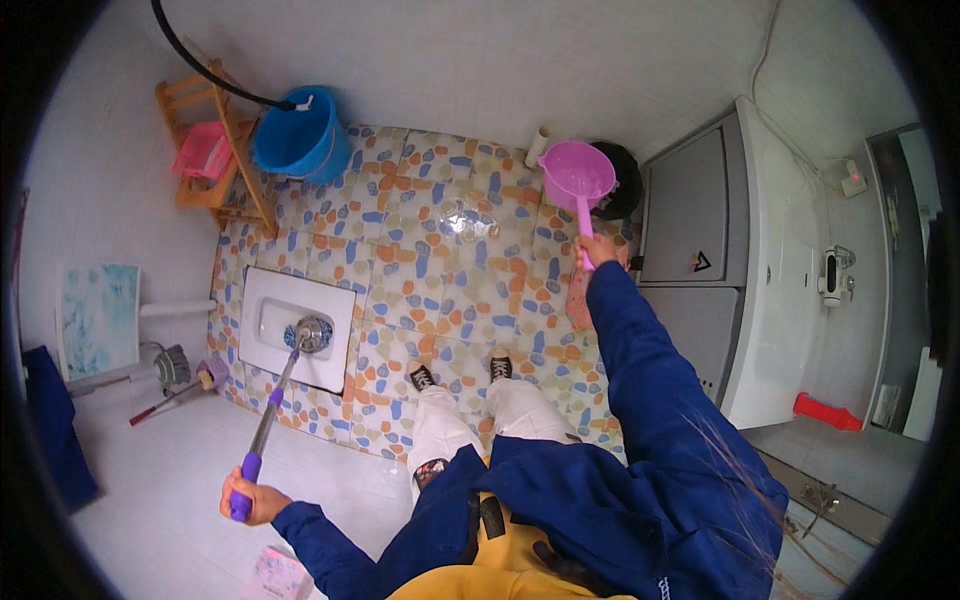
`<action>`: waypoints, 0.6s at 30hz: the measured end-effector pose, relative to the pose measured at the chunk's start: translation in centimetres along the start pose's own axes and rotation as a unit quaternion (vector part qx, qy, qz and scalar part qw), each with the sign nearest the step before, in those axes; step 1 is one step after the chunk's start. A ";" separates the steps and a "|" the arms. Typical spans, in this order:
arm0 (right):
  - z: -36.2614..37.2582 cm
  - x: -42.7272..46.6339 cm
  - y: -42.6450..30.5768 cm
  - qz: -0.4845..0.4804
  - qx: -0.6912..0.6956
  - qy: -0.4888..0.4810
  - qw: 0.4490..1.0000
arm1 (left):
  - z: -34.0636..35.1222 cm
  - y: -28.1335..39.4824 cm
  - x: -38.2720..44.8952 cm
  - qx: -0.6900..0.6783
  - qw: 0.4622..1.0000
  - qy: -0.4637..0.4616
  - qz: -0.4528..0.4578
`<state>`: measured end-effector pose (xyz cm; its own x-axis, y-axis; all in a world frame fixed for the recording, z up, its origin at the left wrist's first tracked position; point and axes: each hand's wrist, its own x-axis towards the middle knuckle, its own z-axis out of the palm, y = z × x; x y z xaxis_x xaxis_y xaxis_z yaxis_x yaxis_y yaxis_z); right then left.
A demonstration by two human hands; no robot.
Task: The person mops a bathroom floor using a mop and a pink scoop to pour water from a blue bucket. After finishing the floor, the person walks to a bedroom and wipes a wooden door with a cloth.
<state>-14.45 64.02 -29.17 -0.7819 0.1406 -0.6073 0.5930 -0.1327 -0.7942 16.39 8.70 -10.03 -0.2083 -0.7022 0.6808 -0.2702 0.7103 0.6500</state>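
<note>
My left hand grips the purple end of a spin mop's handle, which slopes down to the left. The mop's round head, with blue fringe, rests in the white squat toilet. Out to the right, my right hand holds a pink plastic water dipper by its long handle. The dipper's bowl partly covers a black bin by the wall. Whether water is in the dipper, I cannot tell for sure.
A blue bucket with a black hose over it stands beside a wooden folding rack. To the right are a grey cabinet and white sink counter. A toilet brush is at the left wall. The patterned tile floor shines wet.
</note>
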 end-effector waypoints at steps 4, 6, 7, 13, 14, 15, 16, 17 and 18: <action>-3.6 -7.0 2.3 0.010 -0.116 0.003 0.993 | -0.1 1.3 -1.8 0.024 1.000 -0.003 -0.009; -5.8 -10.0 4.3 0.055 -0.081 -0.010 0.995 | 0.2 1.5 -2.4 0.038 0.999 -0.022 -0.017; -6.7 -11.3 5.3 0.063 -0.072 0.001 0.995 | 0.4 1.5 -2.6 0.030 0.999 -0.022 -0.022; -8.8 -19.3 10.6 0.134 -0.069 0.010 0.989 | 0.0 1.9 -2.7 0.026 0.999 -0.025 -0.024; -9.4 -20.3 12.3 0.143 -0.062 0.007 0.988 | 0.0 2.0 -2.7 0.040 0.998 -0.031 -0.023; -9.8 -21.2 13.7 0.151 -0.054 0.002 0.987 | 0.1 2.2 -2.7 0.035 0.999 -0.029 -0.025; -10.0 -22.2 15.0 0.168 -0.037 0.012 0.985 | 0.2 2.3 -2.6 0.029 0.999 -0.027 -0.027; -10.1 -23.1 16.1 0.184 -0.021 0.020 0.982 | 0.2 2.4 -2.5 0.024 0.999 -0.023 -0.029; -10.0 -23.5 17.1 0.200 -0.005 0.029 0.979 | 0.1 2.3 -2.4 0.023 0.999 -0.025 -0.024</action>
<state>16.00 68.26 -28.65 -0.4746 0.1340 -0.8699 0.8517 -0.1794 -0.4923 16.20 12.02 -10.25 -0.2402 -0.7377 0.6310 -0.3243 0.6736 0.6641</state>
